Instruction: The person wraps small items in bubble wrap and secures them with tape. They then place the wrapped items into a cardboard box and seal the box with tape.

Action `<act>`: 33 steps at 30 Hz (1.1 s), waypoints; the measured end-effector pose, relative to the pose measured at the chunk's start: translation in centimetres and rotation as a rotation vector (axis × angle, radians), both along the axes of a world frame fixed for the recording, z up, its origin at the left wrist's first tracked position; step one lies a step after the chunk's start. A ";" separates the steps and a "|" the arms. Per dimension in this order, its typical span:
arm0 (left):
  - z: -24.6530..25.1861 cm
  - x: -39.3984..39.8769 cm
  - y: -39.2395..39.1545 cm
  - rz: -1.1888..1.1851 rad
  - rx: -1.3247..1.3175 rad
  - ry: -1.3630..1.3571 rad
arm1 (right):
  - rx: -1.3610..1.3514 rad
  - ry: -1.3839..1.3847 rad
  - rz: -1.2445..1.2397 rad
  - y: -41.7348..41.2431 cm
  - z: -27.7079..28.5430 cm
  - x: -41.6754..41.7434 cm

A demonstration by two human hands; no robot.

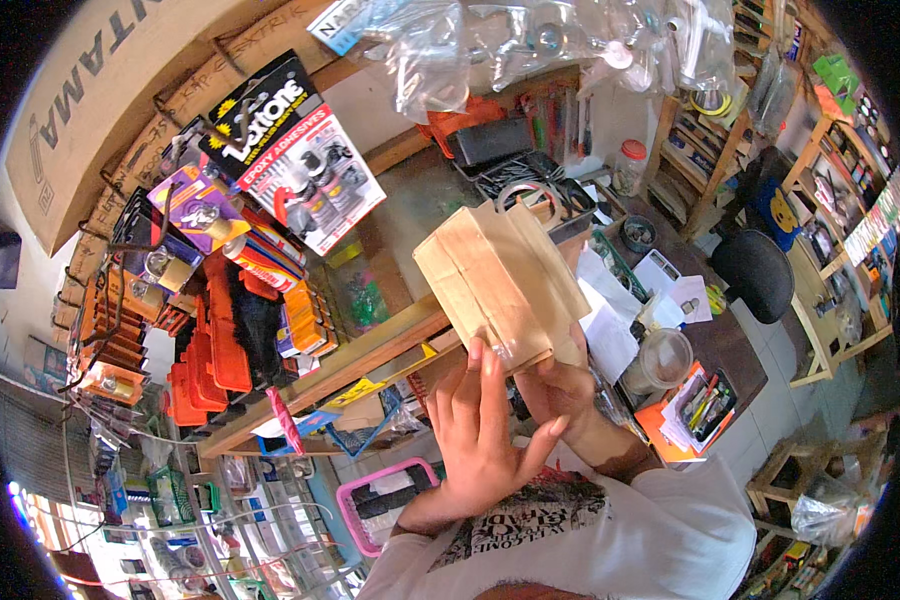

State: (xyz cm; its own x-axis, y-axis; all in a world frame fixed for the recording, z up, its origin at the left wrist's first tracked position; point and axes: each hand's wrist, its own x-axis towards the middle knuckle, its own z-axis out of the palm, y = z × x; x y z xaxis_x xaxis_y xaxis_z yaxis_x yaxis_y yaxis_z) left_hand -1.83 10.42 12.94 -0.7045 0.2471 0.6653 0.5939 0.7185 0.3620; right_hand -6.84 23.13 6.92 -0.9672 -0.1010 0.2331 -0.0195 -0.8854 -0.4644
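A small brown cardboard box [495, 285] is tilted in front of me, with a fold line along its near face and a broad panel on its right side. My right hand [562, 394] grips its lower right corner; some of those fingers are hidden behind the box. My left hand [480, 431] has its fingers raised and its thumb apart, and two fingertips touch the box's lower edge. Beside these fingertips is a small shiny clear patch, perhaps tape. A roll of tape [529, 199] lies just behind the box.
A wood-framed glass counter [390, 337] stands on the left, with hanging epoxy adhesive packs [311, 165] and orange cases [221, 345]. The dark desk [742, 360] at right bears papers, a clear round tub [660, 360] and a pen holder [705, 412]. A pink basket [345, 499] is low left.
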 end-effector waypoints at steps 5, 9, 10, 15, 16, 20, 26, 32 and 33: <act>0.1 -0.2 -2.5 0.061 -0.136 0.040 | -0.043 0.005 -0.071 -3.6 1.2 0.2; 0.1 -0.4 -4.0 -0.013 0.023 0.050 | -0.017 -0.032 -0.098 -5.1 1.5 0.5; -0.1 -0.6 -4.3 -0.032 0.045 0.056 | -0.008 -0.037 -0.106 -5.1 2.5 0.6; -0.5 -0.8 -5.5 -0.031 0.029 0.035 | -0.057 -0.014 -0.079 -5.6 1.6 0.3; -0.6 -0.5 -5.4 -0.026 0.047 0.004 | -0.062 -0.016 -0.084 -5.8 1.8 0.6; -0.4 0.0 -5.4 -0.011 0.044 0.010 | -0.046 -0.025 -0.111 -6.1 1.8 1.3; -0.7 -0.3 -6.8 -0.028 0.088 0.073 | -0.049 0.008 -0.138 -7.1 0.5 1.2; -1.1 -1.0 -9.5 -0.106 0.253 -0.032 | 0.223 0.107 -0.333 -8.7 -0.3 0.9; -1.6 -1.4 -9.7 -0.118 0.331 -0.049 | 0.259 0.142 -0.408 -9.3 -0.6 1.0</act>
State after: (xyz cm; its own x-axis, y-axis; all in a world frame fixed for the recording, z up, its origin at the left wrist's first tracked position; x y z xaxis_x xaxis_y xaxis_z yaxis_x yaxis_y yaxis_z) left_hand -3.19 0.74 11.34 -0.7173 0.1054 0.6887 0.6416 0.4854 0.5939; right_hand -5.82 13.78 6.27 -0.9004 0.2067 0.3829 -0.4191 -0.6485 -0.6355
